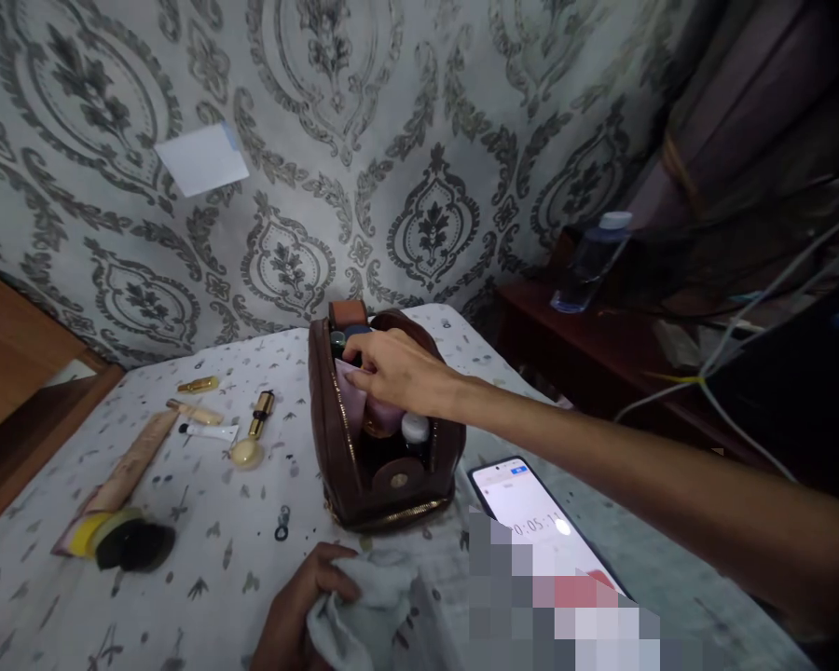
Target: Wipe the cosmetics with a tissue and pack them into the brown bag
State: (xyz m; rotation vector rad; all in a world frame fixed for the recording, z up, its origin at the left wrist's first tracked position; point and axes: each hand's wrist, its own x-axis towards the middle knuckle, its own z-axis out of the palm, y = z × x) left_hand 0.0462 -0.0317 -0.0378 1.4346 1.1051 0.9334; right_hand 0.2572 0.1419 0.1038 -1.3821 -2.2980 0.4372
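A brown zip toiletry bag (pixel 325 457) stands unzipped on the bed. My right hand (pixel 398 368) reaches into it, fingers curled near a pale lilac item (pixel 351 396); what they grip, if anything, I cannot make out. A bottle with a white cap (pixel 415 429) stands inside, and a dark green-capped item (pixel 337 343) shows at the back left. In front of the bag, my left hand (pixel 308 596) is closed around a crumpled light grey-green cloth (pixel 367 601).
Left of the bag lie a beige tube (pixel 136 461), a yellow-and-black container (pixel 122 536), a small white tube (pixel 210 432), a gold-and-black tube (pixel 260 415) and a round cream container (pixel 247 453). A phone (pixel 531 508) lies at right. A water bottle (pixel 591 261) stands on a dark red table (pixel 531 321).
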